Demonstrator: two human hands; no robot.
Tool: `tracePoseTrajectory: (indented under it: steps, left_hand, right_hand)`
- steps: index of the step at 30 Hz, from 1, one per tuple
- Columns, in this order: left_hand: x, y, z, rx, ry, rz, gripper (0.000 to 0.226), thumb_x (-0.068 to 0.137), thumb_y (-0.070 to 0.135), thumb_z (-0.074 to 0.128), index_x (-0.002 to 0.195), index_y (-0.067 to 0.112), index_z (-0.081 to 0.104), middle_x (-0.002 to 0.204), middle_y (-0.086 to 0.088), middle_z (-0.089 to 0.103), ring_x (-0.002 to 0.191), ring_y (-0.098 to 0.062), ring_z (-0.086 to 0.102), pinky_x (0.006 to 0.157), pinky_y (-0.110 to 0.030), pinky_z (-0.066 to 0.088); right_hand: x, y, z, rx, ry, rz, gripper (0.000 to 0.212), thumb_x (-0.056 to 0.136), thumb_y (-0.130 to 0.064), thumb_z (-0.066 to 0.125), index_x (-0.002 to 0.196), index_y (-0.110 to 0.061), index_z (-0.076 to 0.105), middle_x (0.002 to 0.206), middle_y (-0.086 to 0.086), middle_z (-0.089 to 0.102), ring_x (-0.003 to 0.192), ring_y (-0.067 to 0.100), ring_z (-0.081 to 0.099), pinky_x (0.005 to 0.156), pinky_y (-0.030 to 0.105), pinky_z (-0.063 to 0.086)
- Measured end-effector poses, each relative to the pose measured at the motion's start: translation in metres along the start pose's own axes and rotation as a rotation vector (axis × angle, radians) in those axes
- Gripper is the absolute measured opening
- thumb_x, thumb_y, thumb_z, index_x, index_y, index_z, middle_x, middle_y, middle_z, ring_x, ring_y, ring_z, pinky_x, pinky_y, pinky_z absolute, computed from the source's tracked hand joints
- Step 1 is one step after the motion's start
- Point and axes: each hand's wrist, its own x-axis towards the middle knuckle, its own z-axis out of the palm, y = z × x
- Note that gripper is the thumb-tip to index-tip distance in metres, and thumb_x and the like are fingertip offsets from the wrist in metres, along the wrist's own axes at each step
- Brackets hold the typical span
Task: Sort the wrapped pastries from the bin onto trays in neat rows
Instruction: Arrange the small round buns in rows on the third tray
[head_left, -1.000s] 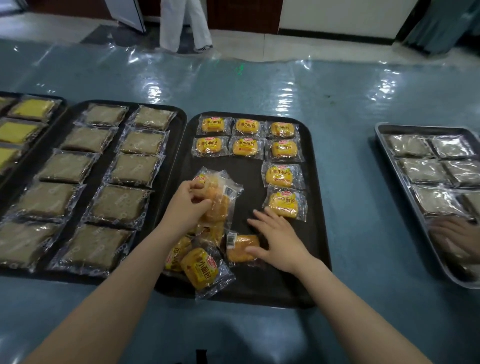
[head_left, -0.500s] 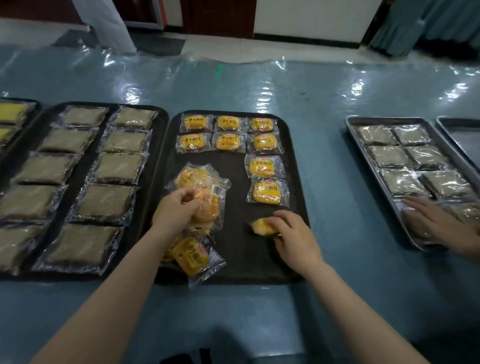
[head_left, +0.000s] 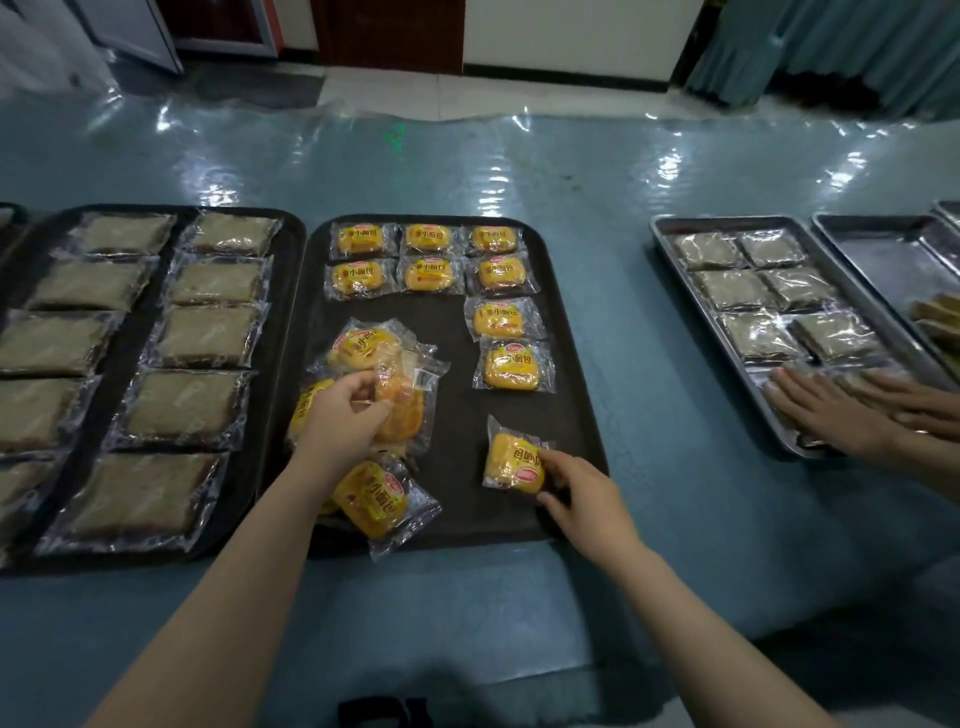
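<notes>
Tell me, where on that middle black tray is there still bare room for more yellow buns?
Bare patch on the black tray: centre, between the loose pile and the right column. Back rows are crowded.

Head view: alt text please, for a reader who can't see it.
The right hand holds a yellow pastry at the near right of a black tray, below two neat rows. The left hand grips a packet in the loose pile. Another person's hands rest on a metal tray.
</notes>
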Motion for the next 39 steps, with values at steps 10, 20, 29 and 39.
tracePoseTrajectory:
  steps: [10, 20, 29, 39]
  left_hand:
    - [0.004, -0.001, -0.011, 0.052, 0.011, 0.058, 0.048, 0.088, 0.013, 0.061, 0.134, 0.014, 0.048, 0.107, 0.004, 0.057, 0.097, -0.012, 0.057, 0.079, -0.03, 0.051]
    - [0.013, -0.008, -0.018, 0.028, 0.004, 0.052, 0.049, 0.087, 0.012, 0.062, 0.134, 0.014, 0.048, 0.102, 0.007, 0.057, 0.093, -0.005, 0.056, 0.067, -0.018, 0.046]
    - [0.019, -0.007, -0.027, 0.06, -0.023, 0.05, 0.049, 0.087, 0.014, 0.061, 0.134, 0.012, 0.047, 0.114, -0.005, 0.06, 0.101, -0.015, 0.059, 0.08, -0.032, 0.054]
    - [0.007, -0.006, -0.033, 0.146, -0.017, 0.062, 0.038, 0.087, 0.018, 0.062, 0.124, 0.017, 0.056, 0.092, 0.013, 0.059, 0.083, -0.002, 0.057, 0.061, -0.013, 0.044]
  right_hand:
    - [0.019, -0.026, 0.001, -0.203, -0.125, -0.327, 0.033, 0.087, 0.001, 0.054, 0.114, -0.014, 0.064, 0.15, -0.002, 0.038, 0.141, 0.019, 0.028, 0.111, 0.029, 0.03]
    - [0.019, -0.022, 0.012, -0.242, 0.088, 0.084, 0.057, 0.092, -0.041, 0.055, 0.144, -0.034, 0.032, 0.127, 0.001, 0.034, 0.102, 0.02, 0.051, 0.077, 0.032, 0.05]
    - [0.052, -0.018, 0.027, -0.484, -0.051, -0.223, 0.046, 0.1, -0.043, 0.036, 0.145, -0.041, 0.031, 0.16, -0.004, 0.015, 0.148, 0.018, 0.002, 0.117, 0.039, 0.008]
    - [0.071, -0.04, 0.057, -0.342, 0.148, 0.229, 0.057, 0.097, -0.054, 0.027, 0.15, -0.038, 0.016, 0.161, 0.006, -0.008, 0.146, 0.03, -0.014, 0.115, 0.053, -0.001]
